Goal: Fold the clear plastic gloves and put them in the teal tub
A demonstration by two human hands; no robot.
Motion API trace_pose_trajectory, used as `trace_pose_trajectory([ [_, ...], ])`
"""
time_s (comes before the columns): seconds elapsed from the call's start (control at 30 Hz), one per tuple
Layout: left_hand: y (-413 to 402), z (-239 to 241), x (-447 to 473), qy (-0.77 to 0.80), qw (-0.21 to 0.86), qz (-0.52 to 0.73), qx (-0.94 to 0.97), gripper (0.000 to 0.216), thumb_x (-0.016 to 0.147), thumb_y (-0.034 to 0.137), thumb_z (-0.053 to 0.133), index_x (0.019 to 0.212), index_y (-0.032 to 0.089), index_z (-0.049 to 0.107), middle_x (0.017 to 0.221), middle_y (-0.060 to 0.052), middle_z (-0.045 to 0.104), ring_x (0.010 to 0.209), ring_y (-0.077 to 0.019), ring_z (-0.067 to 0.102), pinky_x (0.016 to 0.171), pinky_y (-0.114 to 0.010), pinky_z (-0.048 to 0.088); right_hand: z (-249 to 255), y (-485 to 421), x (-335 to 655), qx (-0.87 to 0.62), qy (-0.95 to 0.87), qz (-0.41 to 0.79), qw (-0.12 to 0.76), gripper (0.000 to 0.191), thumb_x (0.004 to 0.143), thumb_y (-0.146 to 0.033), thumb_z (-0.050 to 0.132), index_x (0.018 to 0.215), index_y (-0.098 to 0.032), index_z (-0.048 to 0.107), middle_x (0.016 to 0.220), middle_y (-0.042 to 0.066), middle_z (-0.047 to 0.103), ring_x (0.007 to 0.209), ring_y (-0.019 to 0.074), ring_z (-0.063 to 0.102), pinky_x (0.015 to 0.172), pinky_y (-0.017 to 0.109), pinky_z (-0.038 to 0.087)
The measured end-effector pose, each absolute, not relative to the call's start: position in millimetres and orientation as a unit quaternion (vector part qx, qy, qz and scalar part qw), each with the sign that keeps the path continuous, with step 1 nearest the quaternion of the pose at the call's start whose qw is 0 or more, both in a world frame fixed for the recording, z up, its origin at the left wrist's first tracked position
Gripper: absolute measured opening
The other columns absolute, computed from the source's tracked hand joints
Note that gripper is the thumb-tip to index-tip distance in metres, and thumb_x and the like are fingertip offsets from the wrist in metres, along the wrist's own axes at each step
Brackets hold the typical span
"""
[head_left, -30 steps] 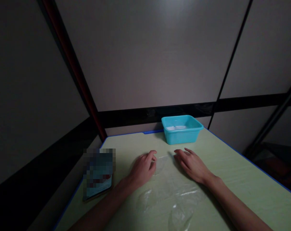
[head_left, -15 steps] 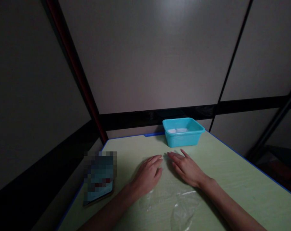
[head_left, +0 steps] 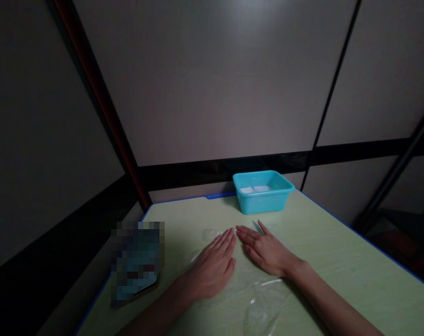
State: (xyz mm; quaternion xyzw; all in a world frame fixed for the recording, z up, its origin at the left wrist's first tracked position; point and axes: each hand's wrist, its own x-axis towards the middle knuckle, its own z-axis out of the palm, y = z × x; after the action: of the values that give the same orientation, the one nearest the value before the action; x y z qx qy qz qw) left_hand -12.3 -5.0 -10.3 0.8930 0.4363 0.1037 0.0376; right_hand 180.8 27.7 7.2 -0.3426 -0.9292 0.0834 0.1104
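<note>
A clear plastic bag or sheet [head_left: 261,303] lies on the pale green table, partly wrinkled near the front. My left hand [head_left: 215,266] rests flat on it, palm down, with fingers stretched forward. Just to the right, my right hand [head_left: 264,249] is also laid flat on the plastic, its fingers extended toward the left fingertips and one finger raised a little. Neither hand grips anything. Part of the plastic is hidden beneath both hands.
A turquoise plastic basin [head_left: 264,198] with something white inside stands at the table's far edge. On the left lies a phone-like or tablet-like object [head_left: 138,266], blurred by pixelation. The blue-edged table [head_left: 184,214] meets grey panels [head_left: 219,93] behind.
My left hand has flattened and its fingers have straightened forward, with more plastic showing beside it. The right hand has shifted slightly left. The view has turned a little.
</note>
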Motion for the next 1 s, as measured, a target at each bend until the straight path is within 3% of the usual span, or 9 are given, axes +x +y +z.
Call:
trace_pose_trajectory([
  [0.23, -4.2, -9.8, -13.1, 0.443, 0.06, 0.101, 0.889, 0.051, 0.083, 0.021, 0.031, 0.132, 0.013, 0.02, 0.14, -0.008, 0.016, 0.128, -0.0166, 0.012, 0.104, -0.032, 0.013, 1.6, 37.0, 213.1, -0.411, -0.903, 0.073, 0.099, 0.045, 0.087, -0.025, 0.024, 0.13, -0.013, 0.031, 0.134, 0.012, 0.031, 0.123, 0.0212, 0.028, 0.099, 0.054, 0.008],
  [0.4, 0.7, -3.8, -13.9, 0.471, 0.185, 0.132, 0.853, 0.059, 0.081, 0.025, 0.039, 0.134, 0.013, 0.016, 0.14, -0.01, 0.014, 0.127, -0.0187, 0.015, 0.104, -0.034, 0.017, 1.2, 40.2, 222.0, -0.434, -0.891, 0.061, 0.119, 0.044, 0.088, -0.026, 0.023, 0.128, -0.014, 0.033, 0.133, 0.01, 0.034, 0.122, 0.0199, 0.03, 0.1, 0.051, 0.01],
  [0.57, 5.8, 6.5, -18.9, 0.471, 0.286, 0.209, 0.808, 0.063, 0.08, 0.03, 0.044, 0.134, 0.013, 0.016, 0.14, -0.01, 0.015, 0.127, -0.0202, 0.016, 0.103, -0.038, 0.017, 5.5, 36.5, 217.4, -0.422, -0.893, 0.047, 0.148, 0.04, 0.088, -0.025, 0.023, 0.123, -0.015, 0.04, 0.123, 0.009, 0.047, 0.115, 0.0181, 0.04, 0.101, 0.048, 0.01],
  [0.63, 7.8, 8.6, -21.3, 0.479, 0.282, 0.223, 0.801, 0.063, 0.079, 0.029, 0.045, 0.133, 0.014, 0.016, 0.139, -0.009, 0.018, 0.127, -0.0193, 0.018, 0.103, -0.037, 0.017, 5.9, 36.3, 216.9, -0.429, -0.889, 0.039, 0.156, 0.04, 0.088, -0.024, 0.024, 0.122, -0.015, 0.042, 0.119, 0.01, 0.052, 0.111, 0.0181, 0.045, 0.101, 0.046, 0.011],
  [0.8, 12.2, 6.9, -25.2, 0.519, 0.186, 0.236, 0.801, 0.057, 0.079, 0.021, 0.043, 0.131, 0.014, 0.02, 0.119, -0.009, 0.05, 0.114, -0.0193, 0.041, 0.099, -0.036, 0.026, 3.1, 38.7, 218.4, -0.446, -0.88, 0.028, 0.163, 0.041, 0.087, -0.022, 0.025, 0.127, -0.016, 0.035, 0.11, 0.009, 0.057, 0.105, 0.0175, 0.048, 0.101, 0.046, 0.012],
  [1.0, 13.7, 2.1, -23.6, 0.546, 0.093, 0.213, 0.805, 0.05, 0.078, 0.017, 0.043, 0.126, 0.014, 0.03, 0.114, -0.008, 0.054, 0.109, -0.0202, 0.044, 0.099, -0.038, 0.026, 0.0, 40.4, 219.2, -0.439, -0.888, 0.026, 0.139, 0.045, 0.085, -0.021, 0.027, 0.129, -0.014, 0.03, 0.121, 0.01, 0.049, 0.116, 0.0195, 0.037, 0.101, 0.048, 0.013],
])
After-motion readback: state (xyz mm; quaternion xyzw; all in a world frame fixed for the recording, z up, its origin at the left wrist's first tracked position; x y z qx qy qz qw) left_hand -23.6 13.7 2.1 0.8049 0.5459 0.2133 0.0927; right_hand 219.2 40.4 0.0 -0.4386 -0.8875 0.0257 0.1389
